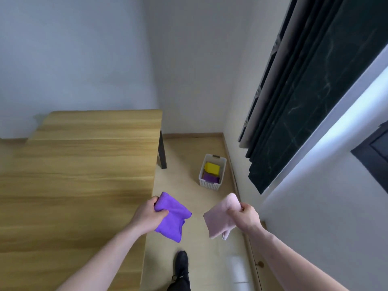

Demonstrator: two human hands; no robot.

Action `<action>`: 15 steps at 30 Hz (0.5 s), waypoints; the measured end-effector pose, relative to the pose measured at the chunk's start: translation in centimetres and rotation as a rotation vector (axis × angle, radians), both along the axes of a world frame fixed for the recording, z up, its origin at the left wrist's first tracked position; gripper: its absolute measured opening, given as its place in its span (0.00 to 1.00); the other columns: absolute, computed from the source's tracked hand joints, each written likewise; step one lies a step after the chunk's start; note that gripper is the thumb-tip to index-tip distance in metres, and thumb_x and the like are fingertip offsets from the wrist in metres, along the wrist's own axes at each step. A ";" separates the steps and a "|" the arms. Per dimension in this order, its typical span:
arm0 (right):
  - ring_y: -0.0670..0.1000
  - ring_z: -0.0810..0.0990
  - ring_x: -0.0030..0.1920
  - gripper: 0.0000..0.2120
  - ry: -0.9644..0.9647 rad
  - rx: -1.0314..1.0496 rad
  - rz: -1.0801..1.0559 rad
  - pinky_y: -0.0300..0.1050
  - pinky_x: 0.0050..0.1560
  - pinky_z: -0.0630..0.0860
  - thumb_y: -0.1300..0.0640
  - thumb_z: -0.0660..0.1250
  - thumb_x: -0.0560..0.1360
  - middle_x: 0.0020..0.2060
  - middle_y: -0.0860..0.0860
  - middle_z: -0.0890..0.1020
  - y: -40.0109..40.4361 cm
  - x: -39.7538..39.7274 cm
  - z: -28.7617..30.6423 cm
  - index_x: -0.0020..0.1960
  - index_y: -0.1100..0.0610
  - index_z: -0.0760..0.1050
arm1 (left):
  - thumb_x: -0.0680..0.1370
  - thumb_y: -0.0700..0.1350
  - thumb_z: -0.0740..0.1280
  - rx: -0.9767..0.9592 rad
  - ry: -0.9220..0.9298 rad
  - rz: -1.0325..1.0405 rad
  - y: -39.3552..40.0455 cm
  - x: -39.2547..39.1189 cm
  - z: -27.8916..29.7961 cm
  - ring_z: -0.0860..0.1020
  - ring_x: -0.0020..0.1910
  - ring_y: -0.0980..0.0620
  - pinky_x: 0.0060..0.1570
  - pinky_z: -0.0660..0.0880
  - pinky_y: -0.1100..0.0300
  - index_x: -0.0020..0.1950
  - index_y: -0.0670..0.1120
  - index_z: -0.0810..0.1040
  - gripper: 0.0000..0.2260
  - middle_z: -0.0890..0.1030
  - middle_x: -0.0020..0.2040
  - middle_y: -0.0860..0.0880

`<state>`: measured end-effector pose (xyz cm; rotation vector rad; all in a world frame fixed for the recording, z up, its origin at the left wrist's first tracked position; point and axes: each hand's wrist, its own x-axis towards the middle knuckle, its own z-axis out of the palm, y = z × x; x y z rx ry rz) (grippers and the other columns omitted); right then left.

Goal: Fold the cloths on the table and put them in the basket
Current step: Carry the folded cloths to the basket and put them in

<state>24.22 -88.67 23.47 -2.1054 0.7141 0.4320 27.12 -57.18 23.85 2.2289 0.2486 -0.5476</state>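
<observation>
My left hand (pixel 148 215) grips a folded purple cloth (pixel 175 219), held in the air just past the right edge of the wooden table (pixel 79 175). My right hand (pixel 245 217) pinches a folded pink cloth (pixel 219 219) that hangs over the floor. Ahead on the floor, close to the right wall, stands a white basket (pixel 211 184). Inside it lie a yellow cloth (pixel 212 168) and a purple cloth (pixel 210 177).
A black table leg (pixel 162 152) stands at the far right corner of the table. A dark curtain (pixel 304 91) hangs along the right wall. My black shoe (pixel 181 263) is on the light wooden floor between table and wall.
</observation>
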 end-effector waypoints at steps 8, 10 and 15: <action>0.55 0.80 0.49 0.12 0.074 0.040 -0.156 0.46 0.47 0.74 0.51 0.66 0.76 0.46 0.52 0.82 0.3 13.8 -1.8 0.55 0.56 0.76 | 0.74 0.44 0.69 -0.045 0.051 -0.010 0.7 16.0 -1.4 0.82 0.42 0.45 0.38 0.72 0.57 0.48 0.46 0.77 0.05 0.83 0.46 0.42; 0.55 0.80 0.49 0.12 0.084 0.047 -0.176 0.46 0.47 0.75 0.52 0.66 0.75 0.46 0.52 0.82 0.2 15.5 -1.8 0.56 0.56 0.76 | 0.73 0.46 0.69 -0.026 0.042 -0.025 0.5 18.2 -1.1 0.82 0.43 0.44 0.38 0.74 0.56 0.47 0.47 0.77 0.05 0.83 0.43 0.45; 0.55 0.80 0.49 0.13 0.107 0.084 -0.224 0.47 0.47 0.75 0.54 0.66 0.75 0.46 0.52 0.81 -0.7 22.0 -2.6 0.58 0.57 0.75 | 0.74 0.45 0.69 -0.030 0.041 -0.020 -0.7 24.9 -1.3 0.81 0.42 0.49 0.38 0.73 0.57 0.47 0.49 0.77 0.03 0.83 0.42 0.48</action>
